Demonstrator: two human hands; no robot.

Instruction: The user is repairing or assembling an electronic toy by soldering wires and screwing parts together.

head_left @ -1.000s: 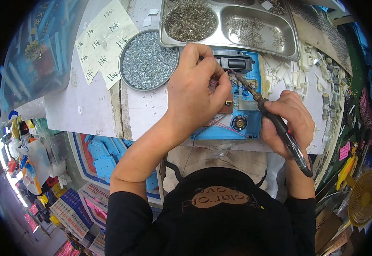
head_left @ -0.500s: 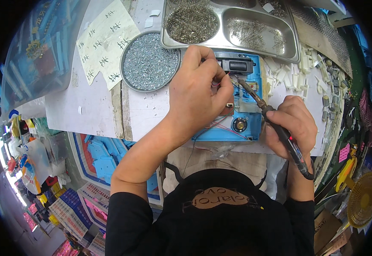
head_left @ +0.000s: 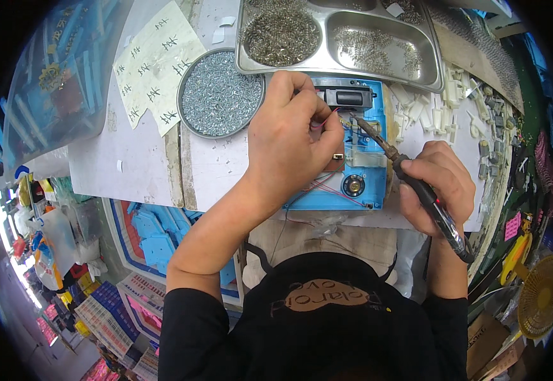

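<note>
A blue plastic housing [head_left: 366,198] lies on the table in front of me, with a black part [head_left: 347,98] at its far end and a small round metal part [head_left: 354,185] nearer me. My right hand [head_left: 438,185] is wrapped round the black handle of a soldering iron [head_left: 430,202]. The iron's metal tip slants into the housing, close beside my left fingers. Over the housing's left side, my left hand [head_left: 294,130] pinches a thin reddish wire [head_left: 335,112]. The left palm hides part of the housing and a brown board under it. Loose pink wires [head_left: 337,193] run toward the round part.
A round dish of small screws [head_left: 220,93] stands left of the housing. Behind it sits a metal compartment tray [head_left: 438,75] holding springs. White plastic pieces [head_left: 445,105] are heaped to the right. Blue plastic parts [head_left: 156,232] fill a bin at the lower left.
The soldering iron's tip has drawn slightly back from the wire, and my right hand has shifted a little right. My left hand keeps its pinch. The whole view has shifted slightly.
</note>
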